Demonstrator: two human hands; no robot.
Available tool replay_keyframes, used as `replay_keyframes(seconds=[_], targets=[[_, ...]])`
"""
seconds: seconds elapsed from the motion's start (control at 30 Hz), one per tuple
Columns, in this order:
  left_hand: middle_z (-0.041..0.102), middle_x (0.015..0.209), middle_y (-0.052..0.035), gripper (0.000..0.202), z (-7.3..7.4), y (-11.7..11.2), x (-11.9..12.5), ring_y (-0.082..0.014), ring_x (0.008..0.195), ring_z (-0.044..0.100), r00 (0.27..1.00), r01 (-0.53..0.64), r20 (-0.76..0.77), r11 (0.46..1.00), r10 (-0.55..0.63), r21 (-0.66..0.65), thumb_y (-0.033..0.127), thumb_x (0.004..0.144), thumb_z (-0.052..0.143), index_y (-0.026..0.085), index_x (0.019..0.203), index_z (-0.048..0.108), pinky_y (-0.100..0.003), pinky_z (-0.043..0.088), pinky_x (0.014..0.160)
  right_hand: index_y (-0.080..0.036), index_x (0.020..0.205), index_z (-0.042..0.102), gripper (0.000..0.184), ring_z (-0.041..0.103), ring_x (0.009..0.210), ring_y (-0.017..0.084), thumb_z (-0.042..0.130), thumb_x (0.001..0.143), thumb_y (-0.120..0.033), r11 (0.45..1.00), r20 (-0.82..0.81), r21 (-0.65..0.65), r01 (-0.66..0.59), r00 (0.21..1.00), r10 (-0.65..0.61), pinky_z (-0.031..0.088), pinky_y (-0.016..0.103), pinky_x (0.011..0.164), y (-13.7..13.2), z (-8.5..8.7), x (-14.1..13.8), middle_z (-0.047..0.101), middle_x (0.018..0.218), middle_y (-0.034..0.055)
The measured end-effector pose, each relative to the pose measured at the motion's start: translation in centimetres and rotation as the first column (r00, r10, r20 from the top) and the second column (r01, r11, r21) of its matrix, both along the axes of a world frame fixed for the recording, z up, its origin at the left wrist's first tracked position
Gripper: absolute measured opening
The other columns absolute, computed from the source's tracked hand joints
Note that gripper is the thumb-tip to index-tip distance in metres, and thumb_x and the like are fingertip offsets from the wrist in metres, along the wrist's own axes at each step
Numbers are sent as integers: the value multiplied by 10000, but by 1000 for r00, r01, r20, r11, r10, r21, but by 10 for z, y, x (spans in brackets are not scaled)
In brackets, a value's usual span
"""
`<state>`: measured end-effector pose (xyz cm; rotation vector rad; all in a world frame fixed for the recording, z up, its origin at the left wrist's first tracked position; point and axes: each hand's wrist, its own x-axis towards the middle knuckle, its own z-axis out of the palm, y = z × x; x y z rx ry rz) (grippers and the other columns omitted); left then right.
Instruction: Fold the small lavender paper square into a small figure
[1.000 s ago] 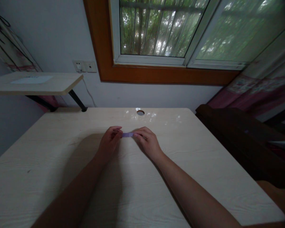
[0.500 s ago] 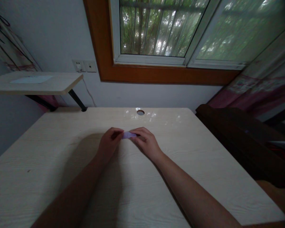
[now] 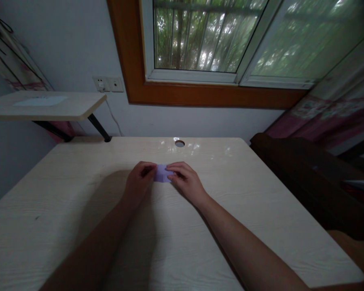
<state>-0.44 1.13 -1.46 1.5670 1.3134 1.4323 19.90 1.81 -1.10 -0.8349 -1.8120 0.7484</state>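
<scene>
- A pale wooden table (image 3: 79,226) stands under a window (image 3: 200,36). It has a small round hole (image 3: 179,143) near its far edge.
- A small purple paper (image 3: 161,173) sits at the table's middle, just this side of the hole and low over the top. Whether it rests flat on the wood cannot be told.
- The left hand (image 3: 138,182) is curled, its fingertips pinching the paper's left edge.
- The right hand (image 3: 186,182) grips the right edge, with fingers laid over the top. Its thumb is hidden.
- The paper lies directly between the two hands and touches both. Its slightly longer side runs left to right, from one hand to the other, so neither hand is nearer.
- Both forearms come in from the near edge and meet at the paper.
- A side shelf (image 3: 48,106) is at far left, with a wall socket (image 3: 108,84) beside it. A curtain (image 3: 336,109) hangs at right.
</scene>
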Motion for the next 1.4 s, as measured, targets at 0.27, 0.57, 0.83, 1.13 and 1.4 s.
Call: replay_keyframes(seconds=[0.27, 0.57, 0.83, 1.13, 1.4], targets=[[626, 973, -54, 153, 5, 0, 2, -177, 871, 613, 995, 95, -46, 989, -90, 110, 293, 788, 716, 229, 925, 694, -307, 517, 757, -282, 1074, 695, 224, 618, 918, 182, 697, 851, -258, 999, -6, -1, 35, 999, -35, 533, 338, 789, 1, 0, -1, 648, 1077, 67], [594, 1099, -70, 158, -3, 3, 2, -192, 985, 612, 991, 121, 40, 987, -125, 103, 320, 783, 731, 235, 912, 700, -326, 538, 815, -258, 973, 717, 124, 626, 875, 166, 698, 851, -267, 999, 27, 26, 30, 999, -30, 526, 296, 739, -1, 0, -2, 647, 1000, 56], [547, 1212, -95, 130, -3, 3, -1, -209, 1034, 603, 991, 97, -106, 988, -83, 124, 273, 775, 751, 223, 892, 724, -334, 556, 821, -260, 993, 728, 144, 640, 845, 177, 692, 855, -246, 992, 14, 28, 123, 992, -124, 526, 310, 753, -2, 5, -1, 682, 932, 49], [646, 923, -51, 95, 5, -2, -1, -178, 854, 636, 976, 99, -211, 972, -53, 213, 296, 813, 719, 224, 874, 723, -308, 546, 773, -263, 949, 734, 104, 644, 882, 181, 691, 858, -240, 991, 13, 74, 112, 993, -114, 536, 315, 766, -2, 5, -1, 684, 922, 47], [655, 876, -47, 111, 2, -3, 0, -162, 809, 633, 984, 145, -125, 973, -123, 179, 300, 818, 723, 197, 860, 710, -282, 533, 737, -246, 910, 741, 69, 649, 856, 172, 700, 854, -247, 992, -5, 94, 86, 996, -85, 534, 302, 754, -1, 3, -1, 689, 901, 50]])
